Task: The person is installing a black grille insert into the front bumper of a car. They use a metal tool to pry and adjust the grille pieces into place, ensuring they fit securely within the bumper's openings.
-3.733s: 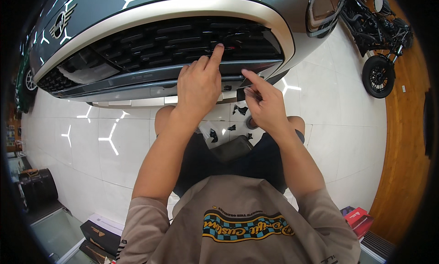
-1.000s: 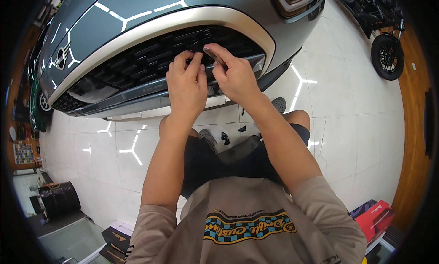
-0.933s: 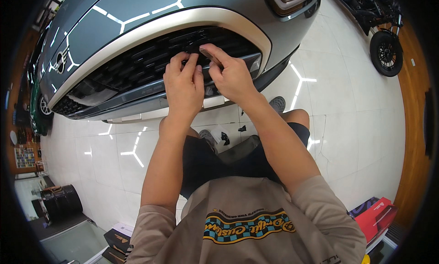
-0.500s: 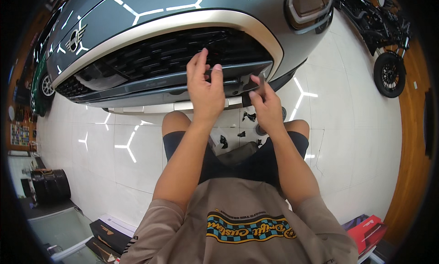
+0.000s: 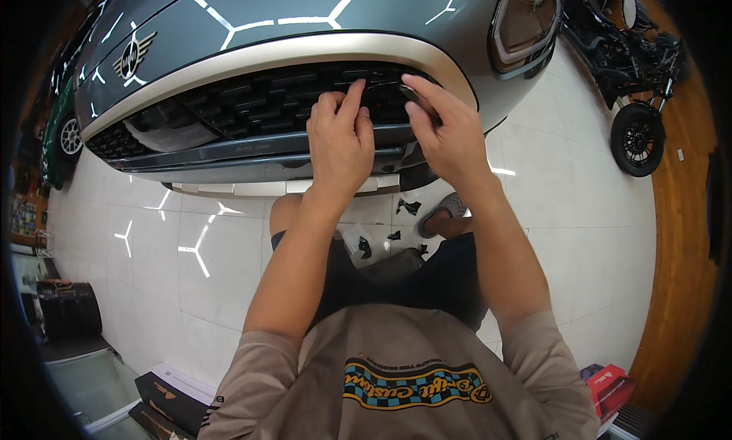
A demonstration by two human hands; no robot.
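Observation:
The black grille [image 5: 259,97] of a grey-blue car [image 5: 305,5] is in front of me, framed by a pale champagne trim [image 5: 305,52]. My left hand [image 5: 339,142] is at the grille's right half, its index finger stretched onto the black bars and the other fingers bent, with nothing visible in it. To its right, my right hand [image 5: 454,131] pinches a slim dark tool [image 5: 421,104], mostly covered by the fingers; its exact kind cannot be made out. That tool is close to the grille's right end, near the trim.
Several black scraps [image 5: 409,207] lie on the glossy tiled floor [image 5: 183,226] below the bumper, near my grey clog [image 5: 444,213]. A stripped motorcycle [image 5: 625,66] stands at far right, a green car [image 5: 57,139] at far left. Boxes [image 5: 177,394] sit at lower left.
My right hand has risen from the lower bumper to the grille's upper right, carrying the slim tool. My left hand stays by the grille, its fingers more bent. My view has shifted slightly.

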